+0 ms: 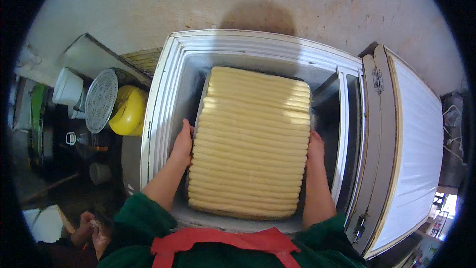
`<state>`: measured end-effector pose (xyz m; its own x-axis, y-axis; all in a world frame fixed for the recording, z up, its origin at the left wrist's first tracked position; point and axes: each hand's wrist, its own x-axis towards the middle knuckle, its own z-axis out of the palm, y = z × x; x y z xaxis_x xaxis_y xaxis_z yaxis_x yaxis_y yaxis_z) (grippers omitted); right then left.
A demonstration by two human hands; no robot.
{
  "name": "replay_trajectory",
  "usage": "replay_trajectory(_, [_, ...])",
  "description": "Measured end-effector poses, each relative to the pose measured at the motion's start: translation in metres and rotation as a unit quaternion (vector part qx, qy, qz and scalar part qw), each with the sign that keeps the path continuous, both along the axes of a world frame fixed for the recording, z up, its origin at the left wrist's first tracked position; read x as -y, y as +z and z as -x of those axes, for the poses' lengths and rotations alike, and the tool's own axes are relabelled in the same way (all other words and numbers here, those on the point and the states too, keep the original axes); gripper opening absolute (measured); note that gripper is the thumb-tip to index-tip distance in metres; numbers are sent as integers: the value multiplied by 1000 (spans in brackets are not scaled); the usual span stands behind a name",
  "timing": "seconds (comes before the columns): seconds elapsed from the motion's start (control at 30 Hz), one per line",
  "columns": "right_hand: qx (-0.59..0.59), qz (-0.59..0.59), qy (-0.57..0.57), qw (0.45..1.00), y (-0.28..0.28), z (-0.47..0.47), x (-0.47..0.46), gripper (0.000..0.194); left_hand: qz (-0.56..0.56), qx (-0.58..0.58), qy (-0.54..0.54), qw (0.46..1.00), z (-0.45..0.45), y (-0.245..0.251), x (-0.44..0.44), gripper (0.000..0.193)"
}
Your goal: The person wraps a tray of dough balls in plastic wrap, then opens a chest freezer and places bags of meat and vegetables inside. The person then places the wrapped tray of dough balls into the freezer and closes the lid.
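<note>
A tray of long, pale yellow dough strips [250, 143] lies side by side in rows inside the mouth of a white chest freezer [178, 50]. My left hand [182, 143] grips the tray's left side, thumb up along the edge. On the opposite side, my right hand [316, 147] holds the right edge, its fingers partly hidden. Most of the tray itself is covered by the dough. How deep it sits in the freezer, and whether it rests on something, I cannot tell.
The freezer's raised lid [412, 152] stands at the right, beside a white divider bar [342, 134]. To the left are a yellow bowl [130, 111], a perforated metal disc [101, 100] and a white bucket [67, 86]. Another person's hands [93, 230] show at lower left.
</note>
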<state>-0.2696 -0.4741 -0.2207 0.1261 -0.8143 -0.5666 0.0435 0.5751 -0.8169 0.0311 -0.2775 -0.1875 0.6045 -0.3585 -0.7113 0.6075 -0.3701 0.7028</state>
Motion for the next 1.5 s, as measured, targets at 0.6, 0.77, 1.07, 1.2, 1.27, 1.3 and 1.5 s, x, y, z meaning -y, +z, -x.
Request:
replay_trajectory(0.6, [-73, -46, -35, 996, -215, -22, 10, 34, -179, -130, -22, 975, -21, -186, 10, 68])
replay_trajectory(0.77, [-77, -51, -23, 995, -225, -28, 15, 34, -196, -122, 13, 973, -13, -178, 30, 72])
replay_trajectory(1.07, [-149, 1, 20, 989, -213, -52, -4, 36, -96, 189, -50, 976, 14, -126, 31, 58])
replay_trajectory(1.2, [-128, -43, 33, 990, -224, -47, 1, 42, -106, 93, 16, 990, 28, -118, -4, 49])
replay_trajectory(1.27, [-139, -36, 83, 986, -232, -36, 1, 45, -128, -33, 27, 991, 46, -116, -37, 44])
replay_trajectory(1.3, [-140, -63, 78, 985, -236, -30, -2, 46, -140, -104, -15, 985, 55, -115, -55, 39])
replay_trajectory(1.5, [-195, -4, 165, 967, -249, -1, -44, 52, -238, -370, 83, 894, 127, -158, -95, 14])
